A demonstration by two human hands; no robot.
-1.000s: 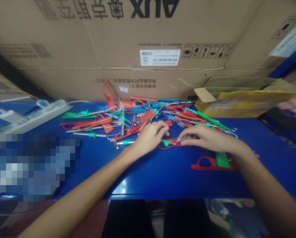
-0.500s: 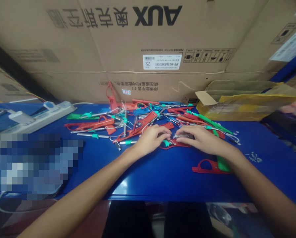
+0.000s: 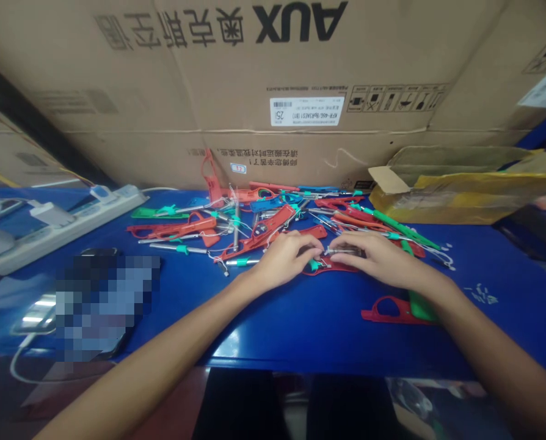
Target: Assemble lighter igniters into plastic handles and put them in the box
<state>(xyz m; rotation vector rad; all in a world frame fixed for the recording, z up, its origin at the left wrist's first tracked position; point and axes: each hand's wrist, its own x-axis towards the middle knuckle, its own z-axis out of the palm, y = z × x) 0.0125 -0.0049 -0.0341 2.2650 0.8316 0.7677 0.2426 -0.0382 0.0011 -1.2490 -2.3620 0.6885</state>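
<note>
My right hand (image 3: 379, 260) is closed, thumb and fingers pinching a short, thin metal rod (image 3: 344, 250) that lies roughly level. Facing it, my left hand (image 3: 287, 260) is closed too, its fingertips together close to the rod's left end; whatever they hold is too small to make out. Under both hands lies a red plastic piece (image 3: 330, 267) with a teal part (image 3: 316, 265) and white wire. Below my right wrist, a red plastic piece with an oval hole (image 3: 386, 310) rests beside a green piece (image 3: 420, 307), which the forearm partly covers.
Behind the hands is a heap of red plastic pieces (image 3: 273, 227), metal rods with teal parts (image 3: 181, 249) and thin wires. A power strip (image 3: 66, 231) and a partly blurred dark device (image 3: 112, 305) are at left. An open carton (image 3: 456, 198) stands back right, before large cardboard (image 3: 209, 85).
The whole view has shifted slightly, with things appearing a little further right. Both hands keep nearly the same pose over the red piece, and the rod is still in my right hand.
</note>
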